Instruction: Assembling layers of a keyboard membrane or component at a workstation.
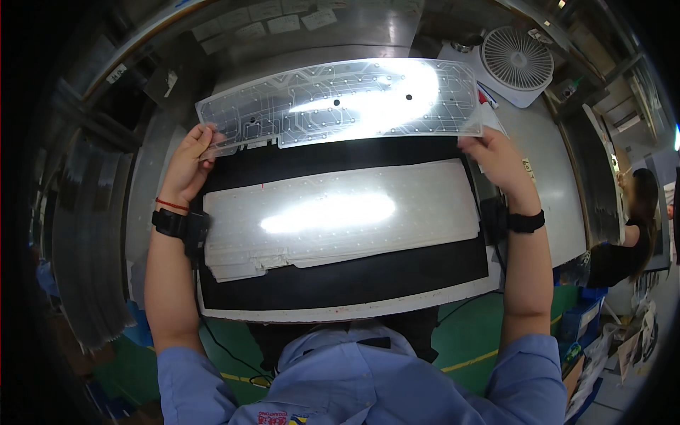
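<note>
A long clear plastic circuit sheet (312,117), printed with fine traces and dots, is held up above the far part of a black mat (340,289). My left hand (190,157) pinches its near left corner. At the near right corner, my right hand (496,157) grips it between thumb and fingers, slightly blurred. Strong light glares off the sheet. Nearer to me, a stack of similar whitish sheets (425,212) lies on the mat, its edges a little uneven, with a tabbed strip along its lower left edge.
A white fan (517,60) stands at the far right of the table. Tall stacks of sheets (95,234) stand at the left. Another person (637,227) is at the far right. Dark cables hang near both forearms. Blue bins (582,319) sit low on the right.
</note>
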A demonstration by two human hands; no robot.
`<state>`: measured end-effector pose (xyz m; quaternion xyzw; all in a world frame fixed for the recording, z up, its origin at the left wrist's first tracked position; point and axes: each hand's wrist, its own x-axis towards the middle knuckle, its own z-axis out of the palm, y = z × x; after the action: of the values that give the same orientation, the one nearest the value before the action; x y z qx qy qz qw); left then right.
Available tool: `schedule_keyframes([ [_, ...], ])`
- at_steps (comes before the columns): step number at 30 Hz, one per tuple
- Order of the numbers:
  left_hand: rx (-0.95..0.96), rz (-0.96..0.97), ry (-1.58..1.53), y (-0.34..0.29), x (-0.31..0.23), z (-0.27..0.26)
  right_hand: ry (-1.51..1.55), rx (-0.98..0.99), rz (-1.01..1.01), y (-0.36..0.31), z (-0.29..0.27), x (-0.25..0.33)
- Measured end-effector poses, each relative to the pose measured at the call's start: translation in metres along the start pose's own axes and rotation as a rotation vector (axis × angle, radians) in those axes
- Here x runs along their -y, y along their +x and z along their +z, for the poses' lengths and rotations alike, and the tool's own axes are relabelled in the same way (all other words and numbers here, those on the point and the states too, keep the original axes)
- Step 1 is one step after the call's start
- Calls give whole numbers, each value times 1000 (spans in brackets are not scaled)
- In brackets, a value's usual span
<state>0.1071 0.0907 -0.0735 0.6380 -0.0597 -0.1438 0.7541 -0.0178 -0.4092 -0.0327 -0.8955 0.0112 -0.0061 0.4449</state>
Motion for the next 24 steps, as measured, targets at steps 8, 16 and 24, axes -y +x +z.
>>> schedule_keyframes([
  [8, 7, 3, 8, 1, -1, 2, -196, 248, -273, -7, 13, 12],
  [16, 13, 5, 44, 1, -1, 3, -251, 260, -290, -8, 19, 17],
  [24, -20, 3, 48, 0, -1, 5, -171, 30, -125, 0, 18, 2],
])
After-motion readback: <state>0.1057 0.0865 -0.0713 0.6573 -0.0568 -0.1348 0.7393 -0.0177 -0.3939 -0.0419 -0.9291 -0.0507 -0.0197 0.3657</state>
